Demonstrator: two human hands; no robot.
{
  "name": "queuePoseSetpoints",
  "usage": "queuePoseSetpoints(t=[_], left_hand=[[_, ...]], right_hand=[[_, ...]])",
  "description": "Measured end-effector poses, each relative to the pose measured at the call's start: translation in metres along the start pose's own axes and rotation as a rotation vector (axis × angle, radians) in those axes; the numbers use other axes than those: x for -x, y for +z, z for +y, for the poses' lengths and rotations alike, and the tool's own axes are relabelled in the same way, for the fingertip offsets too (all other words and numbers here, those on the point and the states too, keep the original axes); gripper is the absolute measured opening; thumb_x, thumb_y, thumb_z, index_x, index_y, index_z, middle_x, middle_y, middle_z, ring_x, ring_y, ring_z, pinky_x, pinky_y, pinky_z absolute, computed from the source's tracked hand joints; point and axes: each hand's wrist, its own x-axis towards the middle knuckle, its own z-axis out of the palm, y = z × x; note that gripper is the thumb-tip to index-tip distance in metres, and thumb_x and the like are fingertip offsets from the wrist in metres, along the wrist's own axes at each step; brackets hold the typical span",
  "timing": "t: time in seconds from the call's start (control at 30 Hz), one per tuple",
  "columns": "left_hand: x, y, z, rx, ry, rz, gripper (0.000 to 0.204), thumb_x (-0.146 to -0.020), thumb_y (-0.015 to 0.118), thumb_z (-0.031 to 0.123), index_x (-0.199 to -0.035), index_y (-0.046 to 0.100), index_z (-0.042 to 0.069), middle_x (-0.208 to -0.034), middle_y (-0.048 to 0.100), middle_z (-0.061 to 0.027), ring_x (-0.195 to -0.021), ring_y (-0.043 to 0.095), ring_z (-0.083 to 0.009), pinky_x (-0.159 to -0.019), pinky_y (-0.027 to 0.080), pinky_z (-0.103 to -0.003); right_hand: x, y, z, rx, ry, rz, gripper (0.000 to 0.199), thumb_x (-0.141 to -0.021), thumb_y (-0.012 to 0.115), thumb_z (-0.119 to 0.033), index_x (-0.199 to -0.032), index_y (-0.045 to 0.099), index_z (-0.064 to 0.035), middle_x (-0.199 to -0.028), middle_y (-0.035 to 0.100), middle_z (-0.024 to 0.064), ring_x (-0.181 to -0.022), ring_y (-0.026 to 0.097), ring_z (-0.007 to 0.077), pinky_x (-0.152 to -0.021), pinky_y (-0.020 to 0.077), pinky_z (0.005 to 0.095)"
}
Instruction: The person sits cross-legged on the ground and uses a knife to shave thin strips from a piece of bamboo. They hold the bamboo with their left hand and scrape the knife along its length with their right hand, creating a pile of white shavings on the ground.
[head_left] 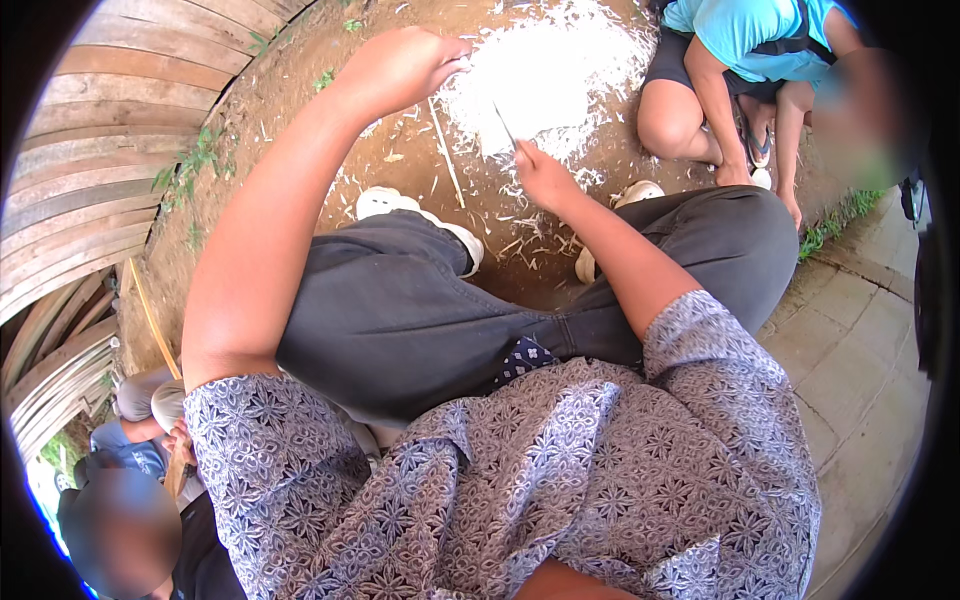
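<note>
My right hand [545, 178] is closed around a knife [504, 122], its narrow dark blade pointing up and to the left over a bright heap of pale shavings [590, 60]. My left hand [405, 72] reaches out further to the left, fingers pinched together at the heap's left edge. Glare washes out whatever lies between those fingertips. A thin pale strip [446, 155] slants below the left hand, between it and my shoe. The heap's middle is too bright for single pieces to show.
My white clogs [390, 203] rest on brown soil [300, 130] strewn with shavings. At the right, a person in a turquoise shirt [745, 35] squats beside concrete paving [850, 330]. Wooden planks [120, 110] line the left. Another person [205, 550] sits at lower left.
</note>
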Motion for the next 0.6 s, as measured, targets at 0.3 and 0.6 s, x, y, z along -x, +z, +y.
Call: queuePoseSetpoints(t=[0.3,0.6], left_hand=[[0.010,0.004,-0.011,-0.019,-0.017,0.021,0.025,-0.096,0.065,0.021,-0.119,0.071,0.015,-0.086,0.073,-0.0157,-0.082,0.070,-0.0366,-0.073,0.056,-0.048],[0.007,-0.002,-0.002,-0.034,-0.028,0.026,0.019,-0.095,0.063,0.025,-0.110,0.074,0.019,-0.092,0.074,-0.0147,-0.086,0.071,-0.0367,-0.074,0.057,-0.050]], right_hand=[[0.010,-0.033,-0.079,-0.271,0.039,0.065,0.046,-0.108,0.040,-0.034,-0.148,0.051,-0.0133,-0.118,0.070,0.0206,-0.105,0.067,0.0383,-0.096,0.0490,0.0465],[-0.005,-0.010,-0.003,0.057,0.171,-0.170,0.049,-0.107,0.042,-0.035,-0.150,0.047,-0.0130,-0.131,0.066,0.0205,-0.119,0.064,0.0394,-0.105,0.0478,0.0436]])
